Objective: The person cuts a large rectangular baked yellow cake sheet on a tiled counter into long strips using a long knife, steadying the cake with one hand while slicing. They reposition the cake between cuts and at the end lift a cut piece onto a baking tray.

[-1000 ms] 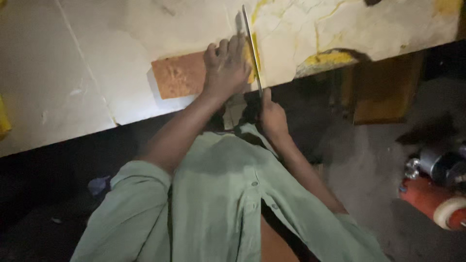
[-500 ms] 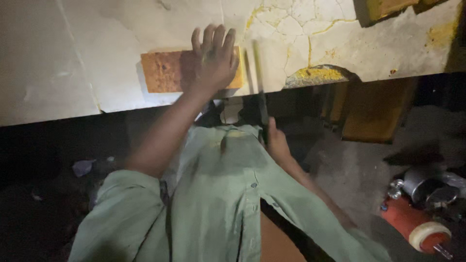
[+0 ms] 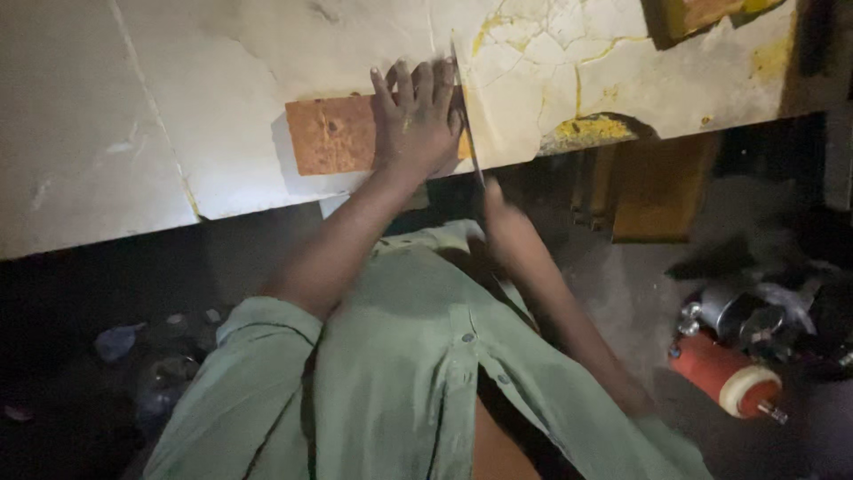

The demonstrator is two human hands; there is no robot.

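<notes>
1. while your left hand (image 3: 418, 120) lies flat, fingers together, on the orange block (image 3: 333, 135) at the worktop (image 3: 178, 107) edge, the thin saw blade (image 3: 466, 124) runs just beside your fingertips; a slip could nick them.
2. your right hand (image 3: 502, 222) is blurred below the edge; its grip cannot be told.
3. the red cylinder (image 3: 724, 373) and dark clutter crowd the floor at your right.
</notes>
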